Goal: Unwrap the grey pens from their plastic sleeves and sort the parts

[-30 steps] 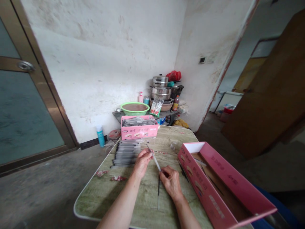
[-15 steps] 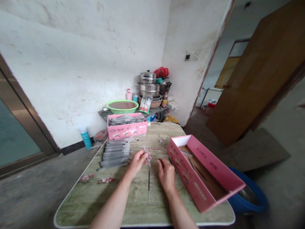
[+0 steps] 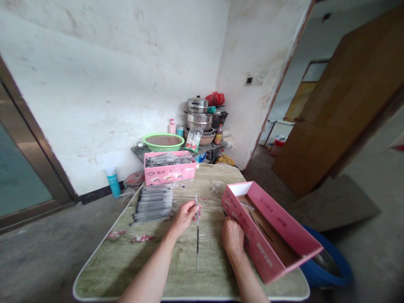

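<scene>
My left hand (image 3: 185,216) pinches a slim translucent pen barrel (image 3: 197,210), held nearly upright above the middle of the table. Straight below it runs a thin dark and pale strip (image 3: 197,248); I cannot tell whether it is a refill or a mark on the tabletop. My right hand (image 3: 233,236) is curled against the left wall of the long pink box (image 3: 265,252), its fingertips hidden. A few thin dark sticks (image 3: 265,231) and a pale one lie inside that box. To the left, a row of grey translucent pens (image 3: 154,204) lies side by side.
Another pink box (image 3: 170,174), filled with similar pens, stands at the table's back left. Behind it are a green basin (image 3: 163,143) and stacked steel pots (image 3: 198,118). A blue tub (image 3: 334,265) sits on the floor at right, below the wooden door (image 3: 337,113).
My right hand has moved right, from the table's middle to the pink box's side. The pen barrel in my left hand has turned from slanted to nearly upright.
</scene>
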Demonstrator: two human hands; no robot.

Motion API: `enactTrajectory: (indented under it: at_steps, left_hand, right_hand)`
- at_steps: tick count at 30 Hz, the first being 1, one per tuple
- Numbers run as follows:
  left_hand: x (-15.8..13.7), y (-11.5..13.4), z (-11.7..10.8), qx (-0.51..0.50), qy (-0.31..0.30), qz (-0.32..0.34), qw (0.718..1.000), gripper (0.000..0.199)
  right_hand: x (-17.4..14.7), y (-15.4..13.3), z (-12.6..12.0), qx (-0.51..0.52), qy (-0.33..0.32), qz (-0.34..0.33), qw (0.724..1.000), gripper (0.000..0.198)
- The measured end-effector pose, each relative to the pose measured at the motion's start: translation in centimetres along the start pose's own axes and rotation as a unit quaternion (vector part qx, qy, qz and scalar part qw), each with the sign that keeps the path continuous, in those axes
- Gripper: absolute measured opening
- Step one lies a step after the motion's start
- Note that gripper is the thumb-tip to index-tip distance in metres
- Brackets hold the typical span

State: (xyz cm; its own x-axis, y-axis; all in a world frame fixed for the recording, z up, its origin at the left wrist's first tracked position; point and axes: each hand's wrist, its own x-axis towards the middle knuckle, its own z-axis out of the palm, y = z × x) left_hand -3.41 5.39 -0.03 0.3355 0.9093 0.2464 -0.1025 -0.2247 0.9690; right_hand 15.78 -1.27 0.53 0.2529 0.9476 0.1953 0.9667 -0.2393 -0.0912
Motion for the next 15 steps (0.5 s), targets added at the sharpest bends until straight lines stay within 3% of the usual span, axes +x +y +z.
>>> enactTrajectory:
  at_steps: [3,5,7,9,11,13,15]
  left_hand:
    - [0.0,-0.1,0.1,0.005,-0.005,0.002,1.0,0.038]
    - [0.0,0.0,0.0,0.02,-0.007,0.008,1.0,0.037]
    - [0.0,0.1,-0.1,0.057,-0.006,0.018,0.998,0.036]
    - [0.0,0.4,-0.2,0.105,-0.002,0.034,0.994,0.035]
    - [0.0,0.7,-0.2,0.151,-0.001,0.056,0.987,0.033]
    - [-0.1,0.9,-0.3,0.195,-0.007,0.078,0.978,0.031]
    - [-0.1,1.0,-0.2,0.229,-0.018,0.091,0.969,0.031]
  right_hand:
    - [0.3,-0.5,-0.3,0.093,0.032,-0.013,0.995,0.017]
    - [0.7,-1.1,-0.7,0.254,0.063,-0.04,0.964,0.011]
    - [1.2,-1.8,-1.1,0.454,0.058,-0.062,0.887,0.011]
    - [1.7,-2.4,-1.6,0.628,0.023,-0.053,0.776,0.017]
    - [2.2,-3.0,-2.0,0.735,-0.006,-0.024,0.677,0.03]
    - [2.5,-3.3,-2.3,0.779,-0.012,-0.006,0.627,0.033]
    - [2.7,-3.3,-2.3,0.791,-0.01,-0.008,0.611,0.03]
